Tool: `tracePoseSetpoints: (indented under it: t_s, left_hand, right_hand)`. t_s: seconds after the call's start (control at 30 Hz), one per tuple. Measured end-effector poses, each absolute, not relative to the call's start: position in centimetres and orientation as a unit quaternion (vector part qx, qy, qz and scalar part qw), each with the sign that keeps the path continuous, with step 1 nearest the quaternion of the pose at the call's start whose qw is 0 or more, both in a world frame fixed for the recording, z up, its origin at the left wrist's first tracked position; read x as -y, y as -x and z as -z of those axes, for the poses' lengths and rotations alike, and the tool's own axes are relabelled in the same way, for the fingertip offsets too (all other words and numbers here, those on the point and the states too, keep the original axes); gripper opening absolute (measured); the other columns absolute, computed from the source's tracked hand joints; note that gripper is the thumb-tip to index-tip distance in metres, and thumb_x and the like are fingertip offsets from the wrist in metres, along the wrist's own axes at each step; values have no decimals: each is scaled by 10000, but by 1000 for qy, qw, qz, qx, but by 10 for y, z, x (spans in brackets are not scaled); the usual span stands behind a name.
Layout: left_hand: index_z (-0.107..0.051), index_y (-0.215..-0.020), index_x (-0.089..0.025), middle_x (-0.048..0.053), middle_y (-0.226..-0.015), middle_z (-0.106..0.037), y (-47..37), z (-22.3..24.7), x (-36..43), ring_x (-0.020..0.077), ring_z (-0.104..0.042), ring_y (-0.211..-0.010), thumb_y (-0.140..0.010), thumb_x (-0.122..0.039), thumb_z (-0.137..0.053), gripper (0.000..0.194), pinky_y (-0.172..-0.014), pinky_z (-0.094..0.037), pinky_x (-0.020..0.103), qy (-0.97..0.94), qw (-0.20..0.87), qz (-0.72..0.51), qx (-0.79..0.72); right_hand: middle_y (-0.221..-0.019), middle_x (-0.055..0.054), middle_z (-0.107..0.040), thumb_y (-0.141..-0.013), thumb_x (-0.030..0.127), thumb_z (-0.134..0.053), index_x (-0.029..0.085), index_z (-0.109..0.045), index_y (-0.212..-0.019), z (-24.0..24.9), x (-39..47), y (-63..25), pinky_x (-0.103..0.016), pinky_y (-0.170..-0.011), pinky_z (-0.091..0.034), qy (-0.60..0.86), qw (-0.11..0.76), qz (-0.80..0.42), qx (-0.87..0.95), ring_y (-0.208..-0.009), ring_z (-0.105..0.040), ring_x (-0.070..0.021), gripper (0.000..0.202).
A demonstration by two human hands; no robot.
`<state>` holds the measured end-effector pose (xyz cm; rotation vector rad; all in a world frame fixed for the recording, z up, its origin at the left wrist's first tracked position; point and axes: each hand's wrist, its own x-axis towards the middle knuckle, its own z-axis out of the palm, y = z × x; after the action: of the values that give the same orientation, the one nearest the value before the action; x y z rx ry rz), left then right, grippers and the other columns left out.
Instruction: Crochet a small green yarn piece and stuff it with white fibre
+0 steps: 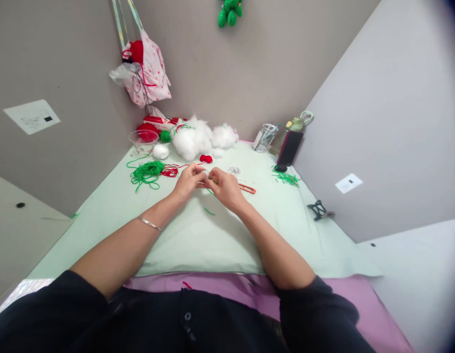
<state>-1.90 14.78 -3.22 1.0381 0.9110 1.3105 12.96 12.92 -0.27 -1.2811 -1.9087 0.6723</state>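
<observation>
My left hand (189,181) and my right hand (227,189) meet above the middle of the table, fingertips pinched together. Between them shows a small white tuft (206,174), which looks like the stuffing behind; its exact form is mostly hidden by the fingers. A bit of green shows by my right fingers, and a short green yarn end hangs below. An orange-handled tool (248,189) lies beside my right hand, partly covered by it. Just beyond my hands are a small red knitted-looking piece (205,159) and a ring of small clear or metal loops (234,170).
White stuffing (192,139) is heaped at the back, near a clear bowl (144,139) and white yarn ball (160,151). Tangled green yarn (147,174) lies left. At right stand a clear cup (265,138) and a phone (290,148); a black claw clip (319,210) lies nearer.
</observation>
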Motion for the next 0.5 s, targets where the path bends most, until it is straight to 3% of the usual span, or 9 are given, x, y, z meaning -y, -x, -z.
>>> tracePoseSetpoints:
  t_s: [0.3, 0.5]
  left_hand:
    - [-564, -889, -172, 2, -866, -702, 16, 26, -141, 155, -744, -793, -752, -299, -834, 328, -874, -629, 389, -460, 628, -535, -328]
    - [-530, -848, -181, -41, -765, -652, 13, 32, -143, 133, -722, -700, -731, -334, -852, 375, -801, -639, 355, -468, 610, -545, -335]
  right_hand:
    - [-537, 75, -456, -833, 330, -577, 225, -512, -718, 3, -143, -141, -263, -562, -280, 516, 392, -299, 701, -525, -367, -114, 170]
    - [-570, 64, -460, -846, 379, -560, 214, -530, -717, 2, -146, -145, -254, -547, -299, 500, 399, -344, 688, -549, -378, -113, 211]
